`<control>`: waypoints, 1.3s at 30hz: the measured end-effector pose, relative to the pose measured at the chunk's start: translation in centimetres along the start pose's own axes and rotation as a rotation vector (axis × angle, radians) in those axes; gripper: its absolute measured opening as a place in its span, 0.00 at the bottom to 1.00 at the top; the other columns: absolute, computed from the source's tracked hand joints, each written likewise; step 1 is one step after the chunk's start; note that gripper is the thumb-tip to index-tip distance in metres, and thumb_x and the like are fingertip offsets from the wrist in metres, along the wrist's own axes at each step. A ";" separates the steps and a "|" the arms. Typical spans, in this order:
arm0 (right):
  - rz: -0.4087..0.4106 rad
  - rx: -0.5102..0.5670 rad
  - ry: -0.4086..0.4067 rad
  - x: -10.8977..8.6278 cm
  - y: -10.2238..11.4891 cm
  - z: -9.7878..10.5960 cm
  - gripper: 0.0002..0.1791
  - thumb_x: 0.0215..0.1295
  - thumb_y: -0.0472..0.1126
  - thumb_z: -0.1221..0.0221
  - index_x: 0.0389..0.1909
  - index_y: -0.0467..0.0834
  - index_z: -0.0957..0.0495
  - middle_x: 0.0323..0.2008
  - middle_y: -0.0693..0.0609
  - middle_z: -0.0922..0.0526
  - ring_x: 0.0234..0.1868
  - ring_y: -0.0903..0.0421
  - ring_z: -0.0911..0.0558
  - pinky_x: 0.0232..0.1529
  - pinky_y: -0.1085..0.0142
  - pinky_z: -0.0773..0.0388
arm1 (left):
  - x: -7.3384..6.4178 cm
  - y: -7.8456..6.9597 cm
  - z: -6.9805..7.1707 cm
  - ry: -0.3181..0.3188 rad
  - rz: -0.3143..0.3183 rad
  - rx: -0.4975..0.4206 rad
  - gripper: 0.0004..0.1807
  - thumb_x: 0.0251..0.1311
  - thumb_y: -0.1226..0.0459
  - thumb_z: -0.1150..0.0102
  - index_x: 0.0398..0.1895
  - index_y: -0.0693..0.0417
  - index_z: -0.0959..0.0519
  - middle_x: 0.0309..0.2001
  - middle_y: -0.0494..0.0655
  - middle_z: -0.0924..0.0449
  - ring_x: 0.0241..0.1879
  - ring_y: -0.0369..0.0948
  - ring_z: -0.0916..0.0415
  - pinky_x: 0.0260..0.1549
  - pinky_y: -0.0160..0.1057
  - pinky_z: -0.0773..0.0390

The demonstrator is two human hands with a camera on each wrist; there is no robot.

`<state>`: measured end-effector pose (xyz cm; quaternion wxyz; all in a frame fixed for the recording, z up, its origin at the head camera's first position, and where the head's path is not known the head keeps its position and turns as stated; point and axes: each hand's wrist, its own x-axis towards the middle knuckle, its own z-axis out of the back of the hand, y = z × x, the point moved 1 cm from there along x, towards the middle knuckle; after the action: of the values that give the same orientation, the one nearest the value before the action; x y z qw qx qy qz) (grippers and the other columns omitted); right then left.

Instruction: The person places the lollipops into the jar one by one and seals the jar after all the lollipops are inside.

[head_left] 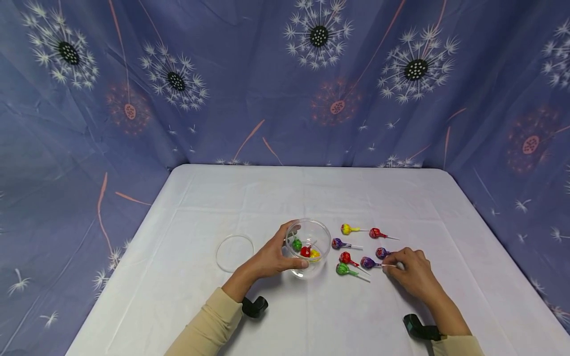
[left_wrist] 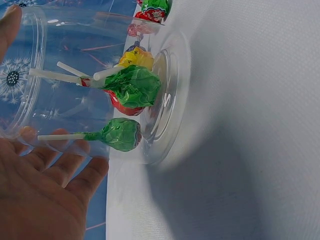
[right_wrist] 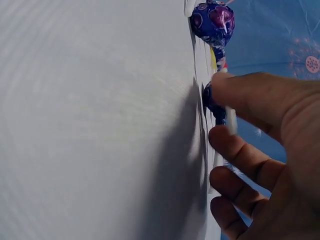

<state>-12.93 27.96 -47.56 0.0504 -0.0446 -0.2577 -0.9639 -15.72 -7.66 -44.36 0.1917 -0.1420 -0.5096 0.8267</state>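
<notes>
Two hands at work: I see the left hand [head_left: 267, 257] and the right hand [head_left: 411, 274] over the white-covered table [head_left: 267, 198], between its left and right edges.
Right fingers: thumb and index finger are narrow, pinching the white stick of a purple lollipop [head_left: 367, 262]; how firmly, I cannot tell.
Pinched lollipop: its wrapped head sits just past the fingertips, toward the table's left edge.
Left fingers: they curve widely round the wall of a clear container [head_left: 317, 267], thumb on the near side, its mouth facing up.
Inside the container: I make out a red lollipop [head_left: 305, 251], a yellow lollipop [head_left: 314, 254] and two green lollipops [left_wrist: 121, 134], one green just across the clear wall from the left fingers.
Loose sweets: toward the right edge, another purple lollipop [head_left: 381, 253] is just beside the right fingertips; farther from them lie a third purple lollipop [head_left: 337, 243], a loose yellow lollipop [head_left: 346, 228], two loose red lollipops [head_left: 375, 233] and a loose green lollipop [head_left: 342, 269].
Clear lid [head_left: 234, 253]: flat on the table, nearer the left edge, beside the left hand.
</notes>
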 end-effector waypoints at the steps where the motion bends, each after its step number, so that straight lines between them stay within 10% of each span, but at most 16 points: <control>1: -0.003 0.006 -0.002 0.0 0.1 0.1 0.04 0.53 0.37 0.34 0.30 0.47 0.15 0.35 0.47 0.22 0.41 0.49 0.34 0.40 0.59 0.46 | 0.0 0.0 0.0 0.000 0.000 0.000 0.54 0.44 0.49 0.28 0.72 0.36 0.52 0.70 0.38 0.42 0.70 0.44 0.45 0.69 0.53 0.44; 24: 0.148 0.113 -0.136 0.7 2.9 1.9 0.06 0.53 0.36 0.33 0.29 0.50 0.17 0.33 0.57 0.22 0.41 0.70 0.39 0.38 0.64 0.38 | 0.0 0.2 0.0 0.003 -0.029 -0.005 0.54 0.44 0.49 0.27 0.72 0.35 0.51 0.70 0.42 0.42 0.69 0.45 0.42 0.68 0.52 0.41; 39: 0.271 0.213 -0.182 3.0 10.6 4.9 0.05 0.55 0.35 0.34 0.30 0.50 0.17 0.35 0.59 0.23 0.43 0.67 0.37 0.38 0.66 0.37 | 0.1 0.2 0.0 -0.001 -0.013 -0.013 0.53 0.43 0.50 0.27 0.70 0.29 0.51 0.71 0.40 0.42 0.70 0.43 0.43 0.68 0.49 0.41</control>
<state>-14.30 21.08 -37.83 0.1607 -0.1601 -0.3531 -0.9076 -15.79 -7.67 -44.54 0.1959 -0.1394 -0.5162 0.8220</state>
